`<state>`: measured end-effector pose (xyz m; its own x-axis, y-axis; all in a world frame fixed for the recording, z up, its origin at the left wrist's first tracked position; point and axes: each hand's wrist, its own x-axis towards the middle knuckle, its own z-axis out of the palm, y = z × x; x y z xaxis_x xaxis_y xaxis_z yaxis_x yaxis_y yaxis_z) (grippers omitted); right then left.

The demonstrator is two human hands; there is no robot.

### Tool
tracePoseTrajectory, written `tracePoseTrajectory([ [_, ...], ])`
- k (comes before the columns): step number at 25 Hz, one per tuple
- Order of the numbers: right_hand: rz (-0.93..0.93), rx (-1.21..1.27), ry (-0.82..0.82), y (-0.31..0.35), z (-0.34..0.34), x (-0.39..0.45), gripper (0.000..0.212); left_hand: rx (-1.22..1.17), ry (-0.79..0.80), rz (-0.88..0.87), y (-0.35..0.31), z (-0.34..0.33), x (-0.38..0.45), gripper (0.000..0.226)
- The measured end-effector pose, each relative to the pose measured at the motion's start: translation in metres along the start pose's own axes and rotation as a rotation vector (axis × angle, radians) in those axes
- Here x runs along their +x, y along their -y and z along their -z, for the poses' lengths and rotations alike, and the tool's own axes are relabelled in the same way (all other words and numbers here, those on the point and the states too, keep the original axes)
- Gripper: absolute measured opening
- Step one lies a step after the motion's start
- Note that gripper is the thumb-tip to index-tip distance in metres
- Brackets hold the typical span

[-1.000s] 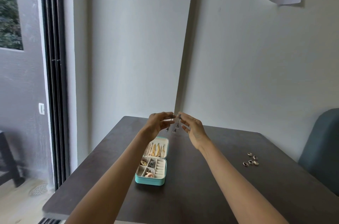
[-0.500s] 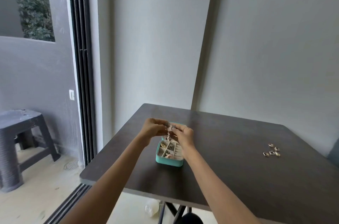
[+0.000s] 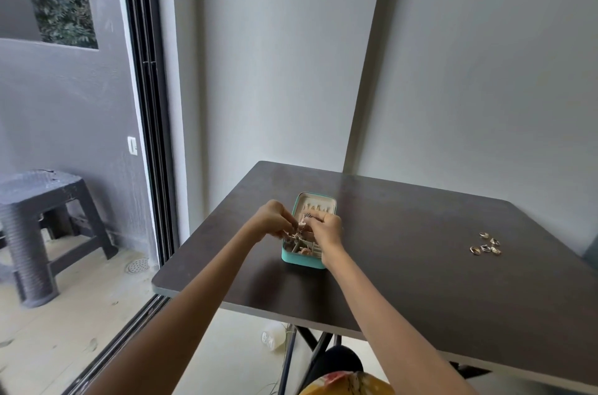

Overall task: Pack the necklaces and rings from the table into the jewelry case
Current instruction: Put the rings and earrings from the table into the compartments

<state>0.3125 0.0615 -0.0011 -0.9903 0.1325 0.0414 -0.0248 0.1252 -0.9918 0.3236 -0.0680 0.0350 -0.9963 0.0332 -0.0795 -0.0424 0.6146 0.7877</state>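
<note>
A: Where's the case?

B: Teal jewelry case (image 3: 302,260) sits open on the dark table (image 3: 420,281), near its left edge. Lid lies flat on the far side w/ gold pieces clipped inside. Bottom half has small compartments, some jewelry in them already.

A: Hands?

B: Both over the case. Left hand (image 3: 273,221) has fingers curled, pinching a small necklace (image 3: 299,233) at the case's left rim. Right hand (image 3: 326,229) also curled, fingertips pinching the same necklace from the other side. Chain's tiny and blurred, can't tell how it hangs or which compartment it's over.

A: Rings?

B: A little cluster of rings (image 3: 485,244) on the table, well apart from the case, off to the right.

A: Anything else?

B: Grey stool (image 3: 42,200) outside past the sliding door, left side.
</note>
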Motion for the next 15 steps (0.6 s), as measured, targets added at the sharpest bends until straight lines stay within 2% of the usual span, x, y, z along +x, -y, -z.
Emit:
tracePoseTrajectory([
  [5, -0.007, 0.000, 0.029, 0.007, 0.005, 0.000, 0.021, 0.225, 0.031, -0.014, -0.005, -0.001, 0.000, 0.024],
  [12, -0.062, 0.054, 0.211, 0.023, 0.004, -0.015, 0.014, 0.195, -0.025, 0.054, -0.008, 0.005, 0.002, 0.028],
  [15, -0.059, -0.138, 0.240, 0.020, 0.004, -0.014, 0.016, 0.195, 0.031, 0.093, -0.007, 0.007, 0.001, 0.026],
])
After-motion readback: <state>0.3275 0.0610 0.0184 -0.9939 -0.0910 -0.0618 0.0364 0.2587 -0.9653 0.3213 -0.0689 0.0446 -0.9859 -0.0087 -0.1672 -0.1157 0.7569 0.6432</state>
